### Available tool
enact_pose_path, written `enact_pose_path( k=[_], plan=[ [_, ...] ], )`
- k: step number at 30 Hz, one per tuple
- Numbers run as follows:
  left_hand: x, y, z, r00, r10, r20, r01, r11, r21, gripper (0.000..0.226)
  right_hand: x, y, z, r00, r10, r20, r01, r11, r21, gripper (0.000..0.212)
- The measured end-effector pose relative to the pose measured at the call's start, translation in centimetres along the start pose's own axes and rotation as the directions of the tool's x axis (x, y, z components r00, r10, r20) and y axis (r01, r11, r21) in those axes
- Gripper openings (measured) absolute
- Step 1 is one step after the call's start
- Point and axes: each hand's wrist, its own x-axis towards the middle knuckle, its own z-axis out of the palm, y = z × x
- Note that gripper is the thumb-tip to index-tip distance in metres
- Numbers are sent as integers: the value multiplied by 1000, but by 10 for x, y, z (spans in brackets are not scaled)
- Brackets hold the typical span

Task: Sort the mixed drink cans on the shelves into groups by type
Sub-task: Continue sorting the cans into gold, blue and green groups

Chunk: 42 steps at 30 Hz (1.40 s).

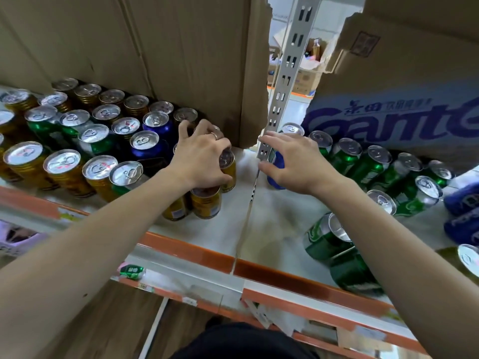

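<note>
My left hand (204, 154) grips the top of a gold can (229, 172) standing with other gold cans (206, 203) near the middle of the white shelf (233, 229). My right hand (293, 161) is curled round a blue can (277, 164) just right of the shelf's grey upright post (285, 73). Left of my left hand stand rows of gold cans (62, 169), green cans (44, 123) and blue cans (145, 146). Right of my right hand stands a row of green cans (373, 161); one green can (329, 237) lies on its side.
Brown cardboard boxes (155, 47) hang over the back of the shelf on both sides. A blue-printed carton (388, 120) sits behind the right-hand cans. Blue wrapped packs (464, 203) lie at the far right. An orange rail (197, 252) edges the shelf front.
</note>
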Motion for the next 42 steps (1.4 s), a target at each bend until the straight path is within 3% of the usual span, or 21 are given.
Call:
enact_pose_path(
  k=[9,15,24,31,34,38,42],
  plan=[
    [6,18,4,988,-68,141,54,994,95,69,-4,-5,13,999,-10,53,14,997,-74,60],
    [0,14,6,997,-48,61,49,999,-11,66,-13,2,6,1000,-8,18,10,997,-83,60],
    [20,54,-7,981,134,-137,-172,933,-316,57,-53,28,-19,990,126,-67,-130,990,-55,61],
    [35,116,-13,947,283,-153,-319,885,-339,65,-112,65,-42,943,311,-121,-318,947,-43,61],
    [39,136,-10,951,291,-108,-310,895,-319,61,-138,85,-52,913,384,-136,-391,920,-26,62],
    [46,147,2,987,163,-8,-160,952,-263,61,-169,110,-59,877,458,-143,-468,883,-40,61],
    [49,149,17,995,100,2,-97,966,-241,56,-196,136,-58,843,528,-105,-535,843,-57,59]
  ],
)
